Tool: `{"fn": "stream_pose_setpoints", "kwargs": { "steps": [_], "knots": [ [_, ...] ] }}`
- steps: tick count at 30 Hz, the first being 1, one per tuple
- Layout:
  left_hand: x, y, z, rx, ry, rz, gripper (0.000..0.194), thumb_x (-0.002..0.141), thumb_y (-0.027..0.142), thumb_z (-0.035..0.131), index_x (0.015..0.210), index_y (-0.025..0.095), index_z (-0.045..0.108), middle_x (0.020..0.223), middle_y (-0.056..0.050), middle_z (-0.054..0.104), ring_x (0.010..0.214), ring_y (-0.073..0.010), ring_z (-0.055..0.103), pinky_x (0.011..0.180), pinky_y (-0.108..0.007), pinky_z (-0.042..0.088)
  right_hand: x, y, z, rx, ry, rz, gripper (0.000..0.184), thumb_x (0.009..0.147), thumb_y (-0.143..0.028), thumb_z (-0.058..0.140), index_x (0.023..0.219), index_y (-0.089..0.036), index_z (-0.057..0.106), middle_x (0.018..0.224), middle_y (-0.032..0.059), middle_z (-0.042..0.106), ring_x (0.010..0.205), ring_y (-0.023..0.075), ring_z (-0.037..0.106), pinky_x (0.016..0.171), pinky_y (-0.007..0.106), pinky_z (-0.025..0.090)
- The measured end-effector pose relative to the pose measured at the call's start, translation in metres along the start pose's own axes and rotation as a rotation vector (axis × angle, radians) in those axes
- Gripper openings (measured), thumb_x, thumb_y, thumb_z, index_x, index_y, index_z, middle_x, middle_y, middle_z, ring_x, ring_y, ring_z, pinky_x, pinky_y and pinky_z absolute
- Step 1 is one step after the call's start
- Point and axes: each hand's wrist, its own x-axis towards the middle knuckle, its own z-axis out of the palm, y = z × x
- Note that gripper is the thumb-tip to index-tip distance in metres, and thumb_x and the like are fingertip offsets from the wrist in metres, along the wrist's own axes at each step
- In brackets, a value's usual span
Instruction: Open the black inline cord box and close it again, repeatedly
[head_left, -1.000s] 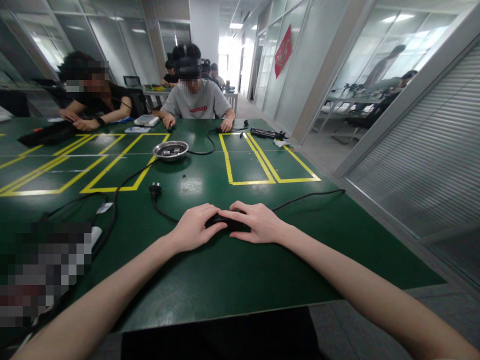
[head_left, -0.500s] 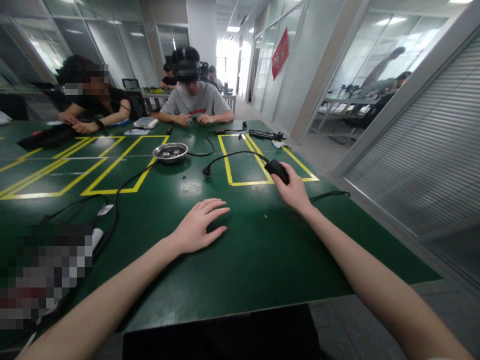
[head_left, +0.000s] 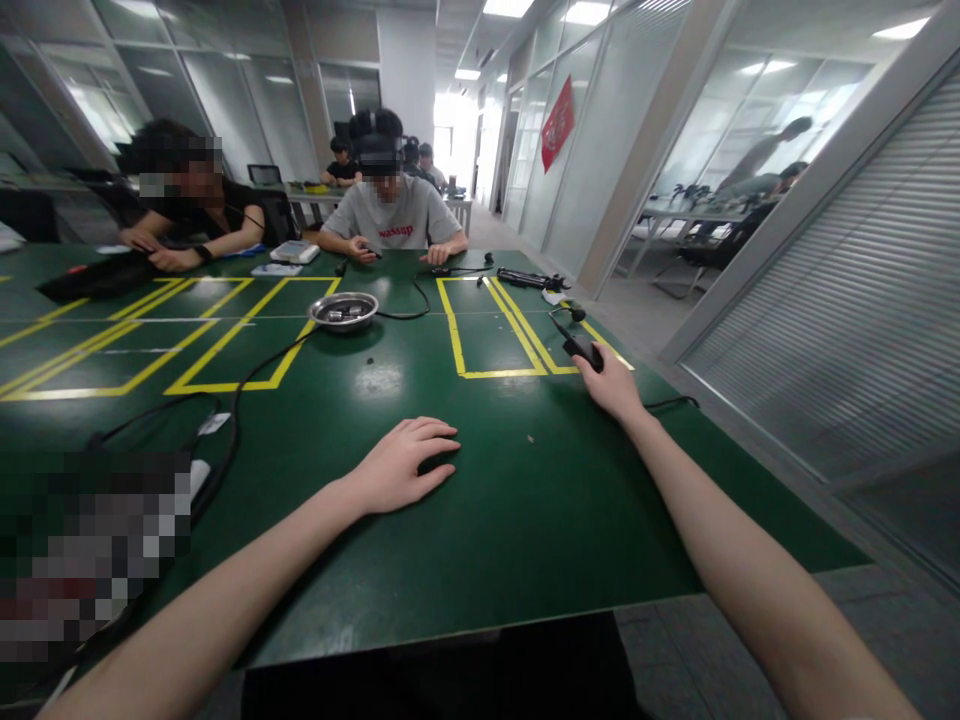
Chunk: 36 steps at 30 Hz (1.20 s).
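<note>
My right hand (head_left: 613, 382) is closed round a black power adapter (head_left: 582, 350) over the right-hand yellow tape outline. From the adapter's far end a short cord leads to a black plug (head_left: 577, 313), and its other cord (head_left: 675, 402) runs out to the right behind my wrist. My left hand (head_left: 405, 465) rests palm down on the green table (head_left: 480, 540), fingers spread, with nothing in it. A tiny pale scrap (head_left: 530, 439) lies between my two hands.
A metal bowl (head_left: 343, 312) with small metal parts stands past my left hand. A folded black tripod (head_left: 531, 279) lies at the far right. Across the table sit a person in a grey shirt (head_left: 394, 215) and one in black (head_left: 217, 220). Black cables (head_left: 237, 410) cross the left side.
My right hand has carried the adapter from between both hands to the far right, and its plug has swung over rightward. My left hand has let go of it and stays in place.
</note>
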Motion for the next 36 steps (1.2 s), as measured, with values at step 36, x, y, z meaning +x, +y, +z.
{"fn": "stream_pose_setpoints", "kwargs": {
  "steps": [36],
  "knots": [
    [0.002, 0.000, 0.000, -0.010, -0.022, -0.004, 0.027, 0.101, 0.032, 0.060, 0.123, 0.023, 0.072, 0.137, -0.010, 0.069, 0.130, -0.0274, 0.061, 0.111, -0.049, 0.047, 0.002, 0.015, 0.000, -0.189, 0.151, 0.115, 0.050, 0.090, -0.053, 0.062, 0.126, -0.019, 0.070, 0.113, 0.0159, 0.075, 0.101, 0.0339, 0.070, 0.085, 0.041, 0.054]
  ]
}}
